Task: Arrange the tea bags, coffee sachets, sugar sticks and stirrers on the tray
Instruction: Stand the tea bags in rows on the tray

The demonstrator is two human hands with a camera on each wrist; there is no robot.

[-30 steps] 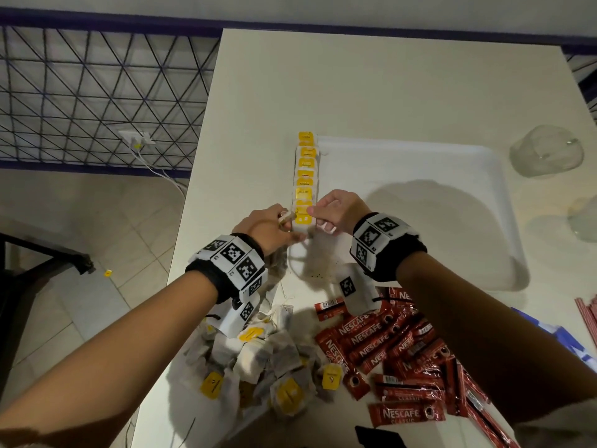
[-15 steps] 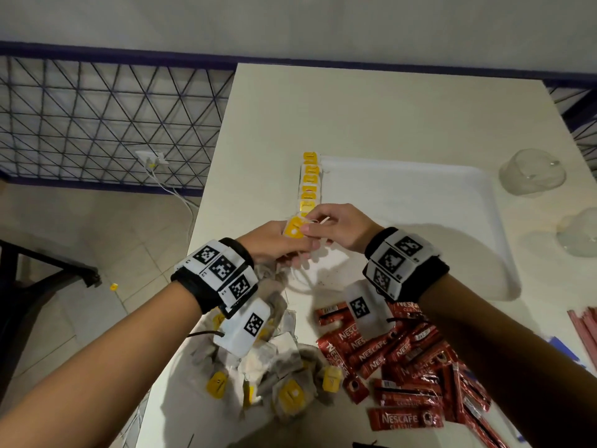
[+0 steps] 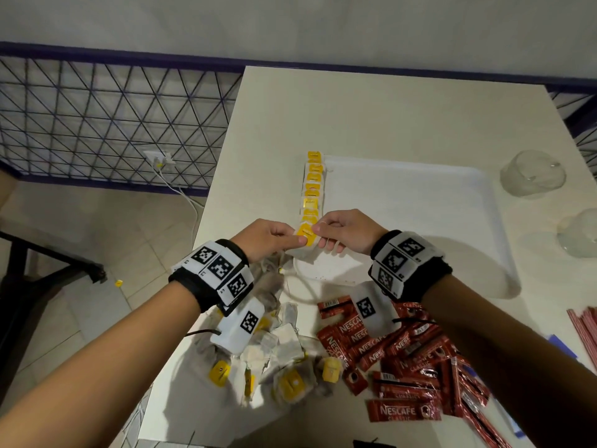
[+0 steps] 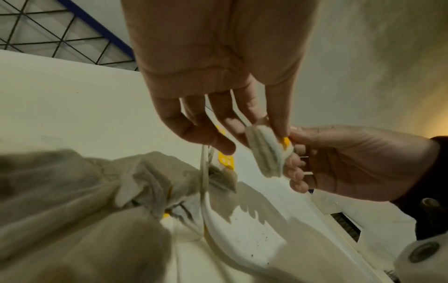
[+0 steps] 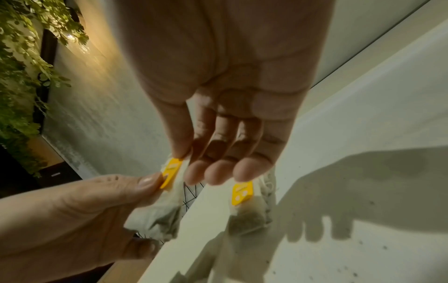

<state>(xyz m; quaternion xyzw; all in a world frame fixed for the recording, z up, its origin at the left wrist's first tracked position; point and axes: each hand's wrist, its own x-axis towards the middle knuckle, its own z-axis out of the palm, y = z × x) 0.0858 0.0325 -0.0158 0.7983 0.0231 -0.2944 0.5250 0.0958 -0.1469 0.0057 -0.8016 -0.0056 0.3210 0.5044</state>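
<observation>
Both hands, left hand [image 3: 269, 236] and right hand [image 3: 344, 231], pinch one tea bag [image 3: 306, 234] mid-frame; best lay it flat, tag up, extending the row [image 3: 312, 185] on the tray [image 3: 484, 221].

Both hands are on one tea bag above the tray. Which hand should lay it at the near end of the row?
Probably right. Both the left hand and right hand pinch the tea bag, but the right one hangs over the tray, beside the row of tea bags; the left sits outside the rim.
</observation>
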